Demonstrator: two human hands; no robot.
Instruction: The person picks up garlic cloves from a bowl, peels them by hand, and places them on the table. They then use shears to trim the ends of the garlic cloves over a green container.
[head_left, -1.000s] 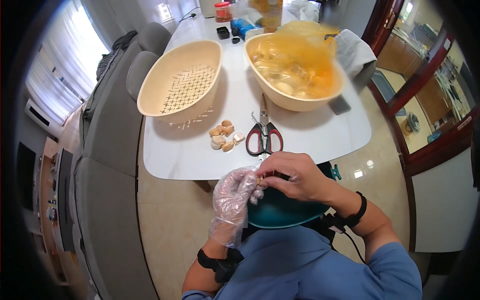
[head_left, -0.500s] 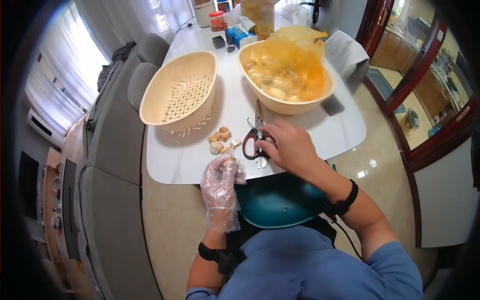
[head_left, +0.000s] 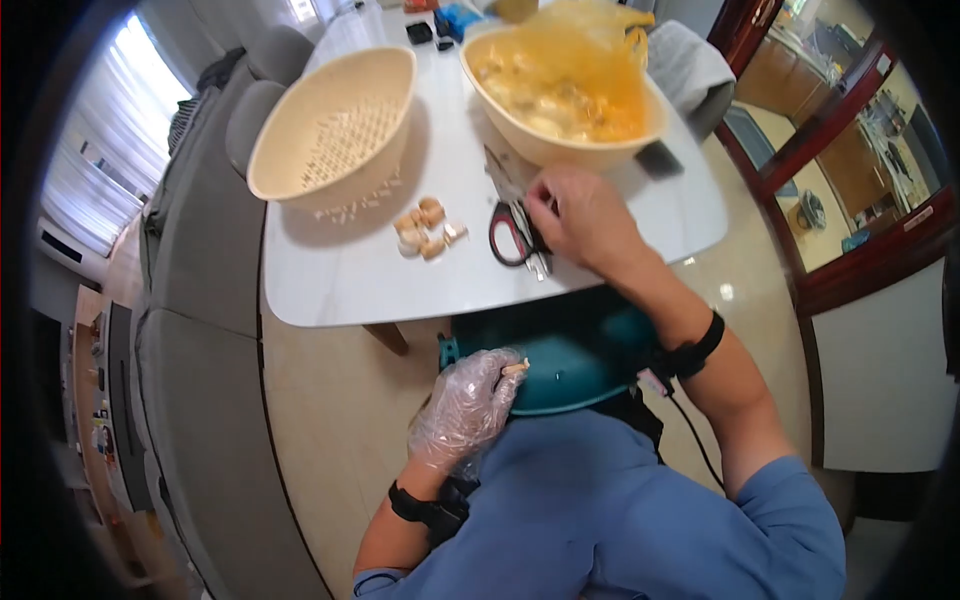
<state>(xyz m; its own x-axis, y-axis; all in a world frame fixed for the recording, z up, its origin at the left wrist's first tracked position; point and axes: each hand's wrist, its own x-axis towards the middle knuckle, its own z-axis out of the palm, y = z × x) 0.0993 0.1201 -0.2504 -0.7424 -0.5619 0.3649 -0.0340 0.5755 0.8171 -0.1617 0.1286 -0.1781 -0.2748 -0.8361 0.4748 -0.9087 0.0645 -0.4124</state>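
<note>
My left hand (head_left: 468, 405), in a clear plastic glove, is closed on a garlic clove (head_left: 515, 369) held between thumb and fingers, over the rim of a teal basin (head_left: 575, 375) at my lap. Bare and slightly blurred, my right hand (head_left: 585, 215) curls its fingers at the right side of the scissors (head_left: 508, 240), which have black and red handles and lie on the table. Whatever those fingers grip is hidden. Several garlic cloves (head_left: 428, 225) lie in a small group left of the scissors.
An oval cream colander (head_left: 275, 150) stands at the table's left. At the back right, a cream bowl (head_left: 560, 150) holds a yellow plastic bag (head_left: 600, 80) with pale contents. A dark phone-like slab (head_left: 660, 160) lies beside it. The table's front edge separates the scissors from the basin.
My left hand has drawn back from the table edge to the basin with the garlic clove. The view has tipped downward. My right hand stays at the scissors, whose blades now slant more left.
</note>
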